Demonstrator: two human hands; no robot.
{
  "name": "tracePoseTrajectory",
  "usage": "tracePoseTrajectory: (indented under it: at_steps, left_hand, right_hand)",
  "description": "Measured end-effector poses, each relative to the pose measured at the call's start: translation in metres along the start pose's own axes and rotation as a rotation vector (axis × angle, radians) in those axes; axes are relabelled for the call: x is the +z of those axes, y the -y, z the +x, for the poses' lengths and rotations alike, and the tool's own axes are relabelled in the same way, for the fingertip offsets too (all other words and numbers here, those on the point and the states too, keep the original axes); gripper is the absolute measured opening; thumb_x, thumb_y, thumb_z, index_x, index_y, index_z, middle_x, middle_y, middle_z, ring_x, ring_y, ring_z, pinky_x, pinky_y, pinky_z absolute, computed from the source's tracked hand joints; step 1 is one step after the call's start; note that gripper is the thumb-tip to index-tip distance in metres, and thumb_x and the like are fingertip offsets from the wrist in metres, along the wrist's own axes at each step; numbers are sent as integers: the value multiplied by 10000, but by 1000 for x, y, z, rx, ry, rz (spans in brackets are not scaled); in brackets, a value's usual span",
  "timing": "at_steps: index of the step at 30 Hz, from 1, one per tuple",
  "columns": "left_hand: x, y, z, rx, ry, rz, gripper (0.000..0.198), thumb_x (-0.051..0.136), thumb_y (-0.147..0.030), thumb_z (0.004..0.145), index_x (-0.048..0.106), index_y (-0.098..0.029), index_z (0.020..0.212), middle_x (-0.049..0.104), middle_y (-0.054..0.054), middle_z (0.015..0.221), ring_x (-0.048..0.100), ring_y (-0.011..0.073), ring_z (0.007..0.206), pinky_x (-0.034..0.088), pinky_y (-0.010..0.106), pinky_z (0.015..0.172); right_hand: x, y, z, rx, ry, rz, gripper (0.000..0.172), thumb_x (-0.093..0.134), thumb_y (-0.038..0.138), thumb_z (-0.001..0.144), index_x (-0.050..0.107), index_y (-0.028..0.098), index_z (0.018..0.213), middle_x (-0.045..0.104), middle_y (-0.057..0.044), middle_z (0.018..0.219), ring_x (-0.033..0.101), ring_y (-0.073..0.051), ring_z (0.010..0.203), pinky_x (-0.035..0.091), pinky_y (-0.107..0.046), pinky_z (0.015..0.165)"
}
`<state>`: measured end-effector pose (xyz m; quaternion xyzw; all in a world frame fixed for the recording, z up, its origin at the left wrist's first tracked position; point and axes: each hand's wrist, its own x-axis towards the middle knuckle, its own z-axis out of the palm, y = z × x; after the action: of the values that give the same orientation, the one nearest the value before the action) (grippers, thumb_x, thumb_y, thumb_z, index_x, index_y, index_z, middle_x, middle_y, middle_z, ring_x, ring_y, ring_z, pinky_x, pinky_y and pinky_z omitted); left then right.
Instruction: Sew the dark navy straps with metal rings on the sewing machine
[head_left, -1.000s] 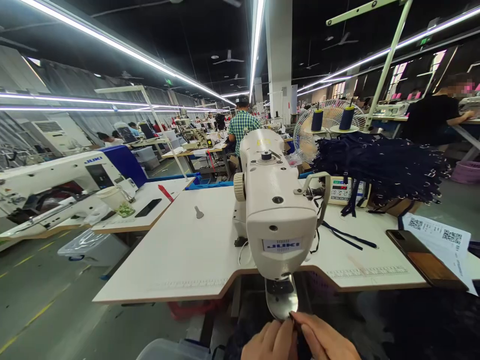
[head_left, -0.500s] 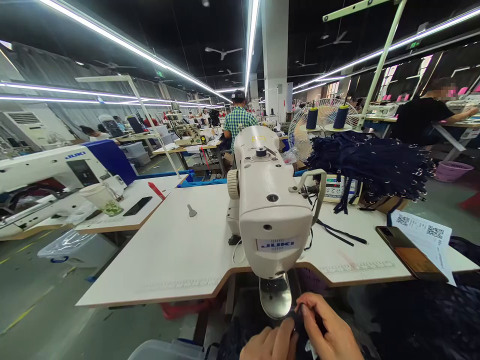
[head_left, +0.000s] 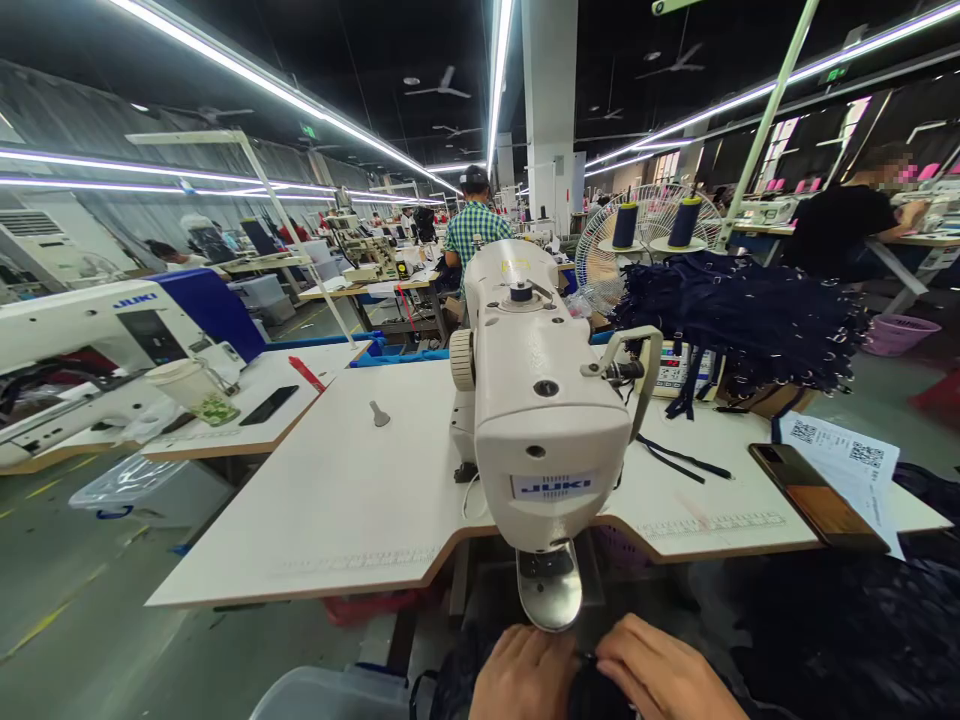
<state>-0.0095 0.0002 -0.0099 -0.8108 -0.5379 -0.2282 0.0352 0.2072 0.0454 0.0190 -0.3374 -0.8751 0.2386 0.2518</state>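
Observation:
My left hand is closed below the metal plate at the front of a white JUKI sewing machine. Just to its right, my right hand pinches with thumb and fingers together. A short piece of dark strap shows between the two hands, gripped at both ends. Its remaining length is hidden by the fingers and blends with dark fabric below. Dark navy material lies heaped at the lower right.
Navy straps with metal rings are piled behind the machine. A phone and printed paper lie on the right of the white table. A small grey metal piece sits on the left. Co-workers sit further off.
My hands have moved slightly apart and lower, the left hand turning so its back faces up. The strap piece now lies between them. The view has shifted slightly.

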Motion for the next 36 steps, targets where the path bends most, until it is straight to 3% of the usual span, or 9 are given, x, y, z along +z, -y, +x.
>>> tracePoseTrajectory:
  at_steps: [4, 9, 11, 14, 18, 23, 27, 30, 36]
  left_hand:
    - [9, 10, -12, -202, 33, -138, 210, 466, -212, 927, 630, -221, 1057, 726, 43, 971, 699, 192, 863, 530, 277, 781]
    - [9, -13, -4, -465, 244, -942, 423, 505, -565, 883, 646, -213, 1070, 691, 32, 860, 631, 164, 756, 453, 235, 669]
    - [6, -19, 3, -561, 265, -1088, 510, 566, -650, 809, 639, -171, 966, 610, 11, 743, 536, 137, 677, 394, 231, 626]
    - [0, -20, 8, -651, 288, -1082, 396, 647, -558, 767, 592, -166, 788, 490, -34, 663, 415, 103, 623, 320, 227, 602]
    - [-7, -18, 10, -557, 182, -1018, 287, 633, -464, 774, 613, -186, 705, 570, 5, 770, 503, 140, 742, 364, 247, 702]
    - [-11, -20, 11, -552, 237, -913, 136, 581, -321, 796, 589, -194, 748, 572, -4, 767, 517, 126, 714, 370, 226, 665]
    - [-10, -24, 10, -496, 251, -838, 57, 559, -205, 752, 540, -195, 699, 559, -8, 758, 519, 118, 709, 367, 219, 662]
    - [-9, -27, 8, -485, 189, -806, 58, 547, -188, 743, 524, -197, 691, 553, -7, 764, 517, 112, 701, 363, 214, 654]
    - [-4, -29, 4, -471, 106, -741, 75, 542, -180, 772, 530, -202, 701, 568, 0, 764, 539, 113, 694, 379, 205, 642]
  right_hand:
    - [3, -10, 2, 325, -6, 405, 229, 571, 343, 935, 676, 214, 779, 628, 35, 694, 614, -133, 636, 472, -178, 602]
    - [10, -5, 7, 501, 14, 790, 366, 638, 532, 853, 728, 186, 779, 614, 31, 638, 574, -156, 639, 455, -229, 636]
    - [12, -1, 7, 517, -14, 831, 366, 659, 551, 834, 750, 197, 821, 671, 5, 718, 611, -187, 723, 477, -259, 711]
    - [15, 1, 7, 498, -38, 829, 333, 667, 542, 838, 760, 223, 823, 678, -8, 788, 620, -199, 769, 487, -273, 739]
    - [20, 2, 5, 427, -67, 833, 348, 635, 552, 864, 737, 223, 811, 620, -1, 815, 602, -178, 747, 487, -258, 715]
    - [15, 8, 5, 352, -6, 748, 459, 439, 573, 967, 695, 214, 837, 624, -27, 859, 616, -207, 864, 484, -283, 808]
    - [11, 6, 10, 371, 14, 839, 459, 614, 651, 834, 680, 198, 864, 618, -20, 830, 610, -207, 796, 494, -281, 737]
    - [14, 6, 15, 471, -67, 984, 425, 719, 611, 761, 645, 193, 775, 603, 13, 719, 596, -192, 728, 491, -275, 711]
    - [26, 7, 9, 436, -203, 943, 315, 669, 512, 850, 654, 199, 817, 660, -22, 795, 633, -224, 798, 516, -319, 782]
